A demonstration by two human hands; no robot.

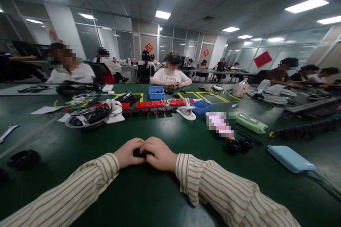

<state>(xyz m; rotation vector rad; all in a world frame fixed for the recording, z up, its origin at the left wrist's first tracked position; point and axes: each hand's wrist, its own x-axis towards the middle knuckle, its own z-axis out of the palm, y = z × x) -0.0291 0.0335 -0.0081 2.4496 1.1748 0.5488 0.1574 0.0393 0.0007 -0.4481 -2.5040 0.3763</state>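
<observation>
Both hands meet over the green tabletop point(149, 195), near the middle of the view. My left hand point(128, 153) curls round the left side of a small black object point(140, 153). From the other side my right hand point(160, 154) closes over it, fingertips against the left hand's fingers. Most of the black object is covered, so its kind cannot be made out. Striped cuffs reach to both wrists. Beyond the hands lies a row of red and black blocks point(150, 104), and a white clip-shaped stand point(186, 110) stands at its right end.
Left lie a metal bowl point(85, 124) of black cables and a black ring-shaped part point(24, 159). Blue bins point(156, 93) stand farther back. Rightward are black round parts point(239, 144), a green packet point(250, 122) and a light-blue case point(291, 158). A person point(172, 74) sits opposite.
</observation>
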